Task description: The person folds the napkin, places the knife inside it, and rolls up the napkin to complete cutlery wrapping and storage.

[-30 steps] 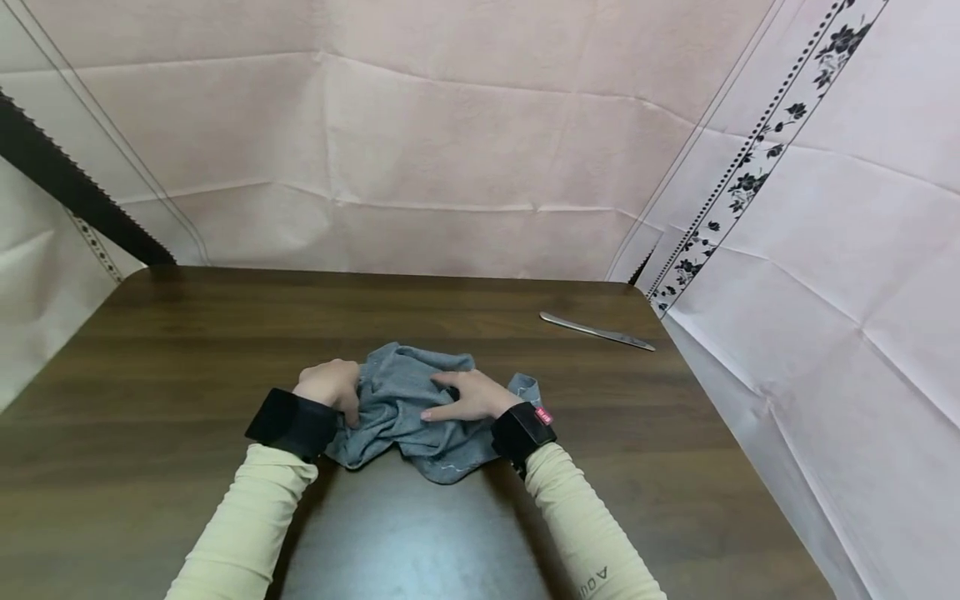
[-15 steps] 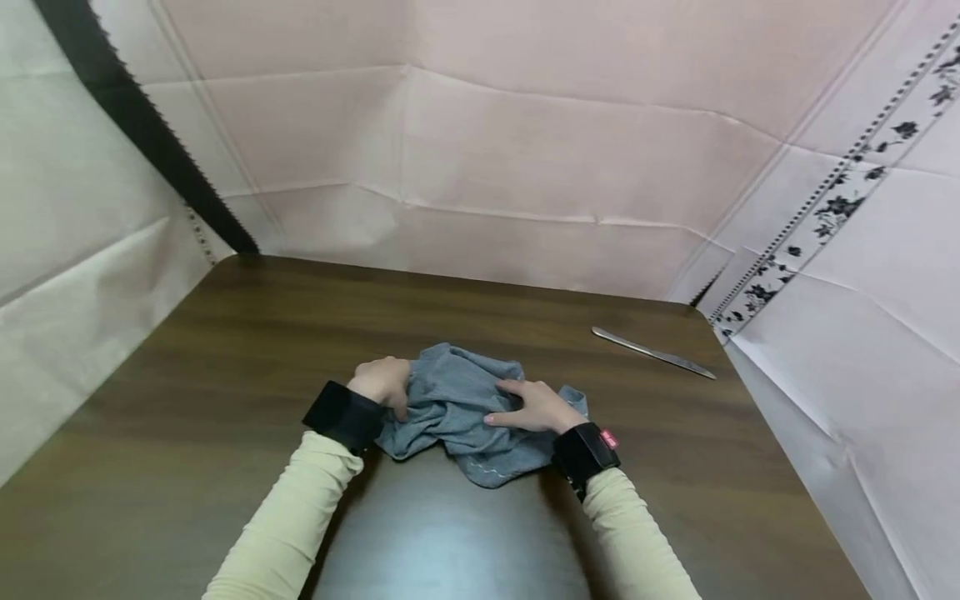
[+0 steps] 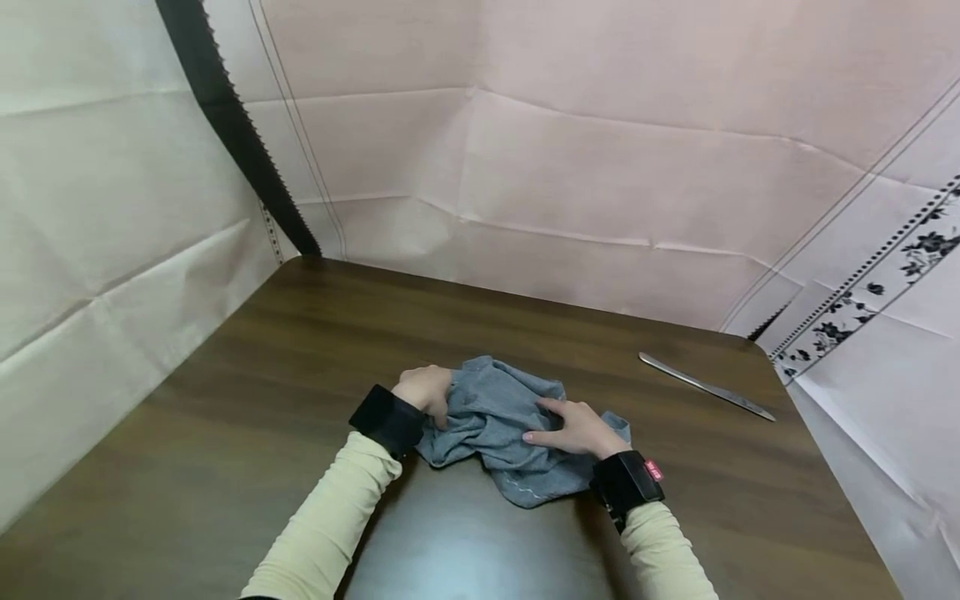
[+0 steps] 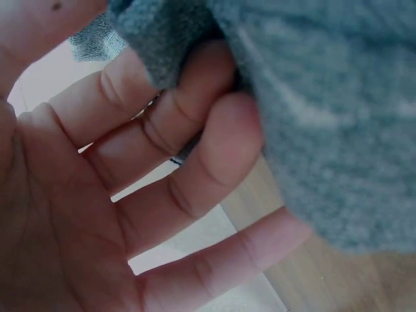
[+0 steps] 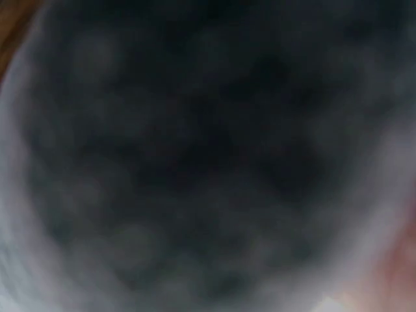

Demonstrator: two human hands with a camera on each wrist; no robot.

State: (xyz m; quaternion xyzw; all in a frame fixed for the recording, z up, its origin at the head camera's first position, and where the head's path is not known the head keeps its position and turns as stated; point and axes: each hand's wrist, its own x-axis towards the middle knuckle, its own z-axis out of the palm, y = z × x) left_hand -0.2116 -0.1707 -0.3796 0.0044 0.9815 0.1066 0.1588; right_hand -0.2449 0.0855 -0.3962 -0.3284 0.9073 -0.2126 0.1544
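A crumpled blue-grey cloth (image 3: 502, 417) with pale stitching near its lower edge lies bunched on the dark wooden table (image 3: 247, 442). My left hand (image 3: 424, 392) grips its left side; in the left wrist view some bent fingers (image 4: 227, 140) reach under a fold, while the little finger is straighter. On the right part of the cloth, my right hand (image 3: 577, 427) rests with thumb and forefinger spread apart. Its other fingers are hidden in the head view. Dark, blurred fabric (image 5: 208, 156) fills most of the right wrist view.
A silver table knife (image 3: 705, 385) lies slantwise toward the back right corner of the table. Pale creased sheeting (image 3: 600, 167) hangs behind the table and along both sides, with a black floral border (image 3: 847, 308) on the right.
The head view has swung left, so table, knife and hands appear farther right. Both hands keep nearly the same places on the cloth, whose shape is hardly altered.
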